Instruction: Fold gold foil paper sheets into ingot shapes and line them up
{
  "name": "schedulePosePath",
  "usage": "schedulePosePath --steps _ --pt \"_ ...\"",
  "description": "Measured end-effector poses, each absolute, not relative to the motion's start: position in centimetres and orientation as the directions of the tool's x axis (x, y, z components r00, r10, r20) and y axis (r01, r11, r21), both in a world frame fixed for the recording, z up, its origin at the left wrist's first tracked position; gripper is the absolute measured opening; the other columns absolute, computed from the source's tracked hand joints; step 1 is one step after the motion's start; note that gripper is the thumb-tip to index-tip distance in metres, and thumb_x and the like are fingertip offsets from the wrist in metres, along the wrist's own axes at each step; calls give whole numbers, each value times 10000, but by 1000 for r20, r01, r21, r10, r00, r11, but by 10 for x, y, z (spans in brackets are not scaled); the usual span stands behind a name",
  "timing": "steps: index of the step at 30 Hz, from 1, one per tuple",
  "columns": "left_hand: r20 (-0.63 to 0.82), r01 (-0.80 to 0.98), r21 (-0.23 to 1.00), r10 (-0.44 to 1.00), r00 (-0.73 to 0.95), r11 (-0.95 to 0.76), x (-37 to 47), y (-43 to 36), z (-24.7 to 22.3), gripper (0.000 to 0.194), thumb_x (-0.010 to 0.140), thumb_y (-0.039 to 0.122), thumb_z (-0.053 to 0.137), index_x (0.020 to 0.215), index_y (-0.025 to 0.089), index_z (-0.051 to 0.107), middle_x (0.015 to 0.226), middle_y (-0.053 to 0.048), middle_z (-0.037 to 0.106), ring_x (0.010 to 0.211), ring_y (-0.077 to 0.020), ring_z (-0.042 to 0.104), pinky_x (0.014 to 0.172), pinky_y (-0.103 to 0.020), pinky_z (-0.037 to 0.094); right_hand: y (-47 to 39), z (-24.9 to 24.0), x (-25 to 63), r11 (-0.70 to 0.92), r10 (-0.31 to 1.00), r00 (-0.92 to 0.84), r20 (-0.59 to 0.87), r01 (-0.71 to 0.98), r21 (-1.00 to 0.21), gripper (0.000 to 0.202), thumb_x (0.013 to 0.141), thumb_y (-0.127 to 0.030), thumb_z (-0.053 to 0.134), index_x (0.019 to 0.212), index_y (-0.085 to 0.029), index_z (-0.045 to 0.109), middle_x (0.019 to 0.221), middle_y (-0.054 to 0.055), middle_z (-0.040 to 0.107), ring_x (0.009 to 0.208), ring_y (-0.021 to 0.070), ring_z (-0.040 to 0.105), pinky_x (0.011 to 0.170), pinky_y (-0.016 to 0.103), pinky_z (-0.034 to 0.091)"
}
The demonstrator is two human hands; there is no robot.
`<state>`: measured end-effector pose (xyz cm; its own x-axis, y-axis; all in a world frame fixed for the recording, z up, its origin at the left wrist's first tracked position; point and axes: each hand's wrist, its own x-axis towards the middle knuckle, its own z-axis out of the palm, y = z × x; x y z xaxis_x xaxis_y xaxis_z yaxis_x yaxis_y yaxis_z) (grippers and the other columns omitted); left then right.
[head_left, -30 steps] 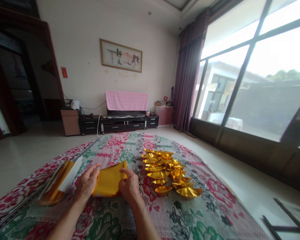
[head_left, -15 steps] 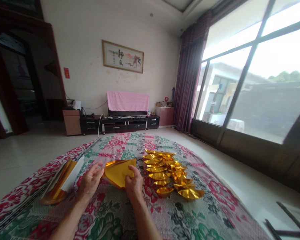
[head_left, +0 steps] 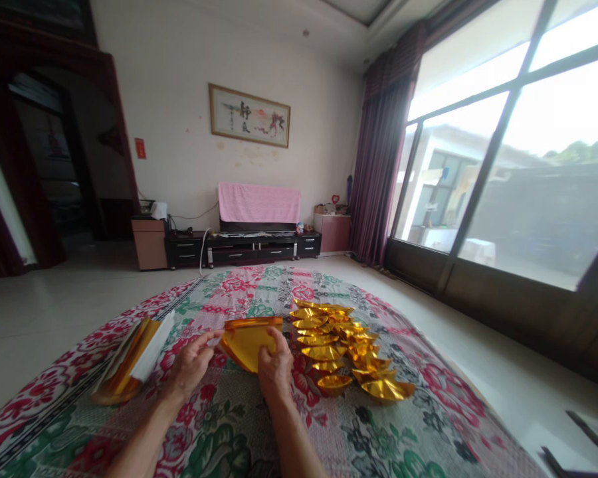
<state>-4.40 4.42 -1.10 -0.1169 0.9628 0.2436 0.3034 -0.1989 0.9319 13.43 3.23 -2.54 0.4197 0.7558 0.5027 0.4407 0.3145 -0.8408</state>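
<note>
A sheet of gold foil paper (head_left: 246, 342), its top edge curled over, is held up above the patterned tablecloth (head_left: 219, 438). My right hand (head_left: 276, 362) grips its right side, thumb on the front face and fingers behind. My left hand (head_left: 192, 364) pinches the left edge of the sheet between thumb and fingertips. To the right lie several folded gold paper ingots (head_left: 335, 382) in two overlapping rows. On the left rests a stack of gold and white paper sheets (head_left: 138, 358), partly folded over.
Beyond the round table stands a low black TV cabinet (head_left: 236, 255) with a pink cloth (head_left: 259, 202) over the screen. A purple curtain (head_left: 381, 153) and large windows are on the right. Dark metal bars (head_left: 595, 435) stand at the lower right.
The whole view has shifted slightly, so everything sits a little further right. Both hands still hold the gold sheet, and its top edge looks more evenly curled.
</note>
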Motion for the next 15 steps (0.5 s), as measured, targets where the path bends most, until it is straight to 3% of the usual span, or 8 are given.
schedulePosePath --steps 6,11,15 --pt "221 220 959 960 -174 -180 -45 50 -12 388 703 441 553 966 179 665 1033 -53 689 998 -220 608 867 -293 477 32 -25 133 348 756 405 514 417 -840 416 661 -143 431 1022 -133 638 915 66 667 826 154 614 772 221 462" --pt "204 204 965 961 -185 -165 -45 53 -15 337 683 426 597 906 190 690 966 -49 708 968 -231 622 837 -303 494 31 -25 130 408 772 354 528 361 -838 406 679 -155 435 1041 -144 618 942 58 659 849 155 607 781 233 462" --pt "167 122 980 983 -73 -158 -43 49 -12 433 664 370 619 1043 162 645 921 -53 712 879 -229 650 778 -317 511 30 -24 129 428 787 328 523 321 -845 400 683 -158 434 1041 -141 613 945 62 654 845 152 607 779 231 465"
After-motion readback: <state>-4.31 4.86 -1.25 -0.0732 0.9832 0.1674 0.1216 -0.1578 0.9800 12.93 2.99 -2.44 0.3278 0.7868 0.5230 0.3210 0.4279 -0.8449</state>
